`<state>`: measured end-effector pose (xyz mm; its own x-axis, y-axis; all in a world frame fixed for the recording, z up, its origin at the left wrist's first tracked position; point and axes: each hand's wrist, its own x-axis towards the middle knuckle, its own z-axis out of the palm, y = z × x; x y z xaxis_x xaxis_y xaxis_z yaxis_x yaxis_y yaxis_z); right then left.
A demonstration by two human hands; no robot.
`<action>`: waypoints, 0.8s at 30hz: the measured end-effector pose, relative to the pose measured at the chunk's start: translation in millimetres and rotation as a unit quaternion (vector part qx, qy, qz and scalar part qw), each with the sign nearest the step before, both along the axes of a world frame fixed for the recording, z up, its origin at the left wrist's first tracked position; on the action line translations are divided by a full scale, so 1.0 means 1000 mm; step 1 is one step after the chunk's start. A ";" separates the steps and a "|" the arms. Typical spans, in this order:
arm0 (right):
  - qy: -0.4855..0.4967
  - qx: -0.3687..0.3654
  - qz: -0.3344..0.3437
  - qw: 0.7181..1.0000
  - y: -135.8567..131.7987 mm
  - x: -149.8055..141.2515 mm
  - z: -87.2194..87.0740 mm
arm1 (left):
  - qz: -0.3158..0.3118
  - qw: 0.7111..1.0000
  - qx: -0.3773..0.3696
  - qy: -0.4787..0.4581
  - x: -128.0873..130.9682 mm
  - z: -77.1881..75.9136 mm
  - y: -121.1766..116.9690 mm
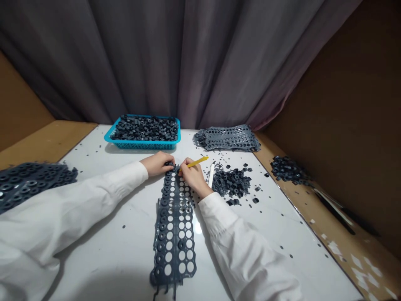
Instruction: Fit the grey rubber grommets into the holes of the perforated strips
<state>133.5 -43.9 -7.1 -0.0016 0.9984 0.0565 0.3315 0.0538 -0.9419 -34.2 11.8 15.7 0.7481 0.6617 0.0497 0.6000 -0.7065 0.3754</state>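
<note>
A long dark grey rubber sheet (pixel 174 225) full of round holes and rings lies lengthwise on the white table (pixel 103 234), reaching toward me. My left hand (pixel 158 163) rests closed on the sheet's far end, fingers pressed onto it. My right hand (pixel 194 177) is closed round a yellow stick-like tool (pixel 197 161), its tip down at the far end of the sheet beside my left fingers. A heap of loose dark rings (pixel 232 182) lies just right of my right hand.
A blue basket (pixel 142 144) of dark rings stands at the back. Stacked punched sheets (pixel 227 138) lie at back right, more sheets (pixel 28 179) at the left edge. A small ring pile (pixel 288 169), dark tools (pixel 338 211) and scraps lie on the brown board at right. A white stick (pixel 211 175) lies nearby.
</note>
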 end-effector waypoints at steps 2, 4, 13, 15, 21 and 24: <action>-0.003 -0.006 0.000 1.000 0.002 0.000 -0.004 | -0.020 0.999 0.011 0.029 0.003 -0.001 0.002; -0.003 -0.006 0.001 1.000 0.002 0.000 -0.006 | -0.034 0.998 0.014 0.058 0.006 0.000 0.005; -0.021 -0.001 0.019 1.000 -0.001 -0.002 -0.003 | -0.052 0.988 0.017 0.145 0.013 0.003 0.012; -0.036 0.003 0.017 0.999 0.000 -0.003 -0.004 | -0.049 0.987 0.025 0.148 0.015 0.003 0.012; -0.065 0.013 -0.001 0.998 0.004 -0.006 -0.005 | -0.039 0.983 0.046 0.172 0.019 0.006 0.007; -0.047 0.009 -0.006 0.999 0.005 -0.005 -0.006 | -0.033 0.983 0.046 0.177 0.021 0.008 0.004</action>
